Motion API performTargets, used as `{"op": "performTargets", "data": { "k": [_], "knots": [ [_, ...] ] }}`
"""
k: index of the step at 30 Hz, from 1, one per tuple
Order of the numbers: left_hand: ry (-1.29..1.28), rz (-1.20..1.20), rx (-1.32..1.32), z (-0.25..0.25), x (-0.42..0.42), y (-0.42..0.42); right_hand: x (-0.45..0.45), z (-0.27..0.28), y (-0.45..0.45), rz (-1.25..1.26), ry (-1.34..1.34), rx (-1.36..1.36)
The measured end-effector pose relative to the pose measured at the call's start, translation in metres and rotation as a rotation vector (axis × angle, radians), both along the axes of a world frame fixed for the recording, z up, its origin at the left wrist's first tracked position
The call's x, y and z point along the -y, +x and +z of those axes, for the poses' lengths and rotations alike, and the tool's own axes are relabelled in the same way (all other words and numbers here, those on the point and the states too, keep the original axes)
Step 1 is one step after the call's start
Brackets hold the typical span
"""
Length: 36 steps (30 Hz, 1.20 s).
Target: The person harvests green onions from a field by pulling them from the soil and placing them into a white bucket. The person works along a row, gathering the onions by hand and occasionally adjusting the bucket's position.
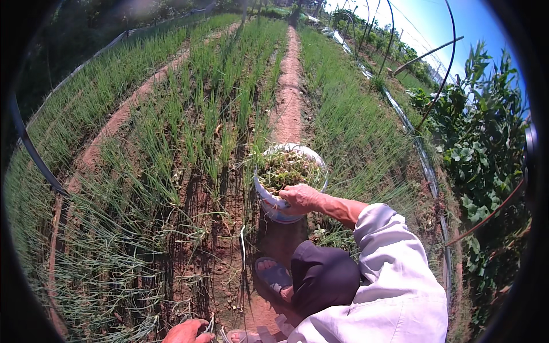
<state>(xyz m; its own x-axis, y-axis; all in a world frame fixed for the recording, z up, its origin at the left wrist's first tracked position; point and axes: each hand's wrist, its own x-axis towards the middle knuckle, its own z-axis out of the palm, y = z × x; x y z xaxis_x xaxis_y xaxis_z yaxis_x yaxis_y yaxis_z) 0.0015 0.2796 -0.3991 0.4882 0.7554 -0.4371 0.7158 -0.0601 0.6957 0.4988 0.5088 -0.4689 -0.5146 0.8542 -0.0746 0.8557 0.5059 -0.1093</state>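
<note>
A white plastic bucket [318, 158] full of pulled weeds [287, 169] stands on the dirt path before me. My right hand [300, 198] is at its near rim, fingers curled over the edge; whether they grip the rim or some weeds cannot be told. Low at the bottom edge, my left hand [188, 331] is among the green onion plants [128, 296], partly cut off by the picture's border. Its thumb and fingers are near some thin stems, and it is unclear whether it holds any. Bare reddish soil [227, 257] shows between the plants.
Rows of onion plants run on both sides of a narrow dirt path [289, 94]. My sandalled foot [272, 272] is on the path just behind the bucket. Plastic sheeting [422, 158] and thin hoops [450, 55] line the right side, beside leafy plants [476, 150]. A dark hoop [32, 150] rises at left.
</note>
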Motion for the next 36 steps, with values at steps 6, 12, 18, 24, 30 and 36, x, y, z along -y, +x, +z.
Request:
{"op": "performTargets", "data": {
  "k": [6,12,18,24,30,36],
  "knots": [
    [-0.046,0.005,-0.002,-0.001,-0.001,0.0,-0.001,-0.002,0.002,0.013,0.015,-0.003],
    [-0.005,-0.012,-0.014,0.001,-0.001,0.0,0.0,0.002,-0.001,0.01,0.001,-0.007],
    [-0.047,0.018,0.006,-0.002,-0.001,0.0,-0.001,0.0,0.0,0.003,0.001,-0.008],
    [-0.025,-0.008,-0.006,-0.002,-0.002,0.0,0.0,0.003,0.0,0.026,0.013,-0.019],
    [-0.048,-0.004,-0.015,0.001,-0.002,0.0,0.002,0.005,-0.003,0.018,0.017,-0.019],
    [-0.029,-0.009,0.007,-0.002,-0.002,-0.001,0.001,0.006,-0.003,0.008,0.022,-0.011]
  ]
}}
